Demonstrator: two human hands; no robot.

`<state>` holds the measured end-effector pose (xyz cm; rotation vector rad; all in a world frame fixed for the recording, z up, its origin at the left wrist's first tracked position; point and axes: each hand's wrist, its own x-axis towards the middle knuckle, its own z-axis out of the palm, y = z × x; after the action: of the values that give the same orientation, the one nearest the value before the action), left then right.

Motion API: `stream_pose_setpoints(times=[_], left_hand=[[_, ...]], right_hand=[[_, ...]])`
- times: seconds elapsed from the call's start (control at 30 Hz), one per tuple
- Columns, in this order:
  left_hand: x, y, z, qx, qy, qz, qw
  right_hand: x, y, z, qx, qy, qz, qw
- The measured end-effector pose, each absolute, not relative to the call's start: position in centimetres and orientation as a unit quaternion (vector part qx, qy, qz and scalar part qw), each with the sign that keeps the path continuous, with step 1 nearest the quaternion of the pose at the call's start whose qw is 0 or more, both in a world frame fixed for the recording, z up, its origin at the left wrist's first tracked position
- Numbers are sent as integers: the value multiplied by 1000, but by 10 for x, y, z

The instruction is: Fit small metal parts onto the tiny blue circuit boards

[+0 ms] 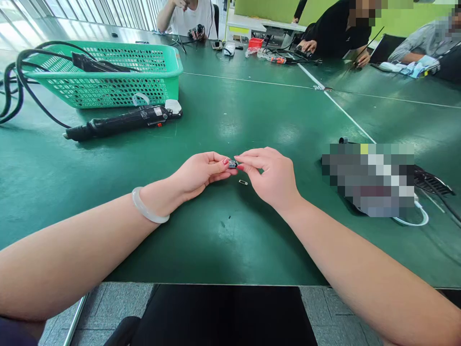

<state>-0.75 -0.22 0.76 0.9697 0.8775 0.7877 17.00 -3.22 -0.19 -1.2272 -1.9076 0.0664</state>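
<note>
A small dark piece with light markings sits between my two hands above the green table. Its kind is too small to make out, and my fingers cover much of it. My left hand is closed, with thumb and fingers pinching the piece from the left. From the other side, the thumb and forefinger of my right hand pinch its right end. Just below the fingertips a tiny oblong part with a pale metallic rim lies on the table.
A green plastic basket holds a black tool and cables. In front of it lies a black electric screwdriver. A blurred-out object with cables is at right. Several people sit beyond, near a red box. The table edge is near my lap.
</note>
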Motion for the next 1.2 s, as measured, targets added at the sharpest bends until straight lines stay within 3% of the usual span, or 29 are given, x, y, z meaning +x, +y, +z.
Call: stream_pose_setpoints(times=[0.8,0.9,1.07,1.2], left_hand=[[-6,-3,7,432,409,359,719],[-6,-2,8,424,414,369,717],[-6,-3,8,422,417,373,713],[-6,-2,6,421,416,375,714]], right_hand=[[175,-35,8,-520,-755,45,398],[183,-34,13,-560,-750,77,343],[190,-31,10,-598,-764,171,171],[183,-28,0,-577,-777,191,163]])
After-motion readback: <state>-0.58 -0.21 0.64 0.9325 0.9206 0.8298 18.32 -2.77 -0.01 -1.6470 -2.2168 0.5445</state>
